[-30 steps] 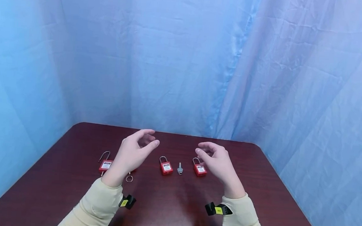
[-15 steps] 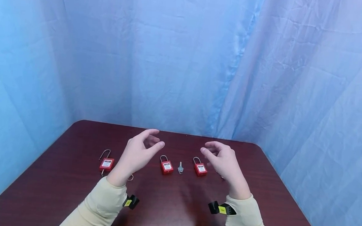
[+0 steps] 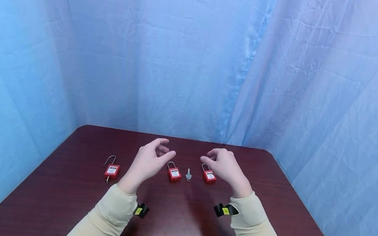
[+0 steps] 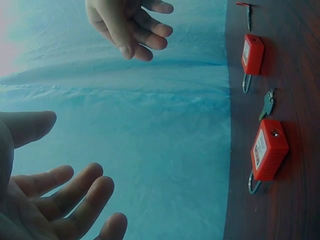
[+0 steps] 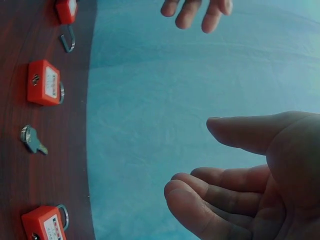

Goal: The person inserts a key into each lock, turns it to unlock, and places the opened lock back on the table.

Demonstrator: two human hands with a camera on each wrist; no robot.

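Both hands hovered above the dark red-brown table (image 3: pixel 77 197), palms facing each other, neither one touching anything. The left hand (image 3: pixel 149 162) had its fingers released and loosely curved, holding nothing; it hung over the table just left of the middle red padlock (image 3: pixel 174 174). The right hand (image 3: pixel 225 166) was likewise released, fingers gently bent and empty, above and just right of the right red padlock (image 3: pixel 209 175).

The two padlocks lay flat in a left-to-right row, shackles pointing to the far side. A small silver key (image 3: pixel 188 174) lay between them, touching neither. A third red padlock (image 3: pixel 111 170), with a longer shackle, lay well apart at the left.

Cream sleeves (image 3: pixel 115 213) covered both forearms. Blue fabric (image 3: pixel 191 61) hung behind the far edge of the table
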